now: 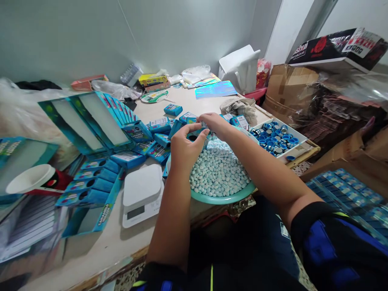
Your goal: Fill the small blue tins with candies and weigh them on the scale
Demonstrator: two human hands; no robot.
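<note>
My left hand and my right hand meet above a green plastic basin heaped with pale blue round candies. Between their fingertips is a small blue carton, mostly hidden by my fingers. Both hands seem to grip it. Loose blue candy cartons lie just beyond my hands, some tipped against each other. A white kitchen scale stands to the left of my left forearm.
A white tray of blue-capped tins sits right of the basin, near a crumpled cloth. Open blue display boxes fill the table's left side, beside a paper cup. Cardboard cartons and stacked blue packs crowd the right.
</note>
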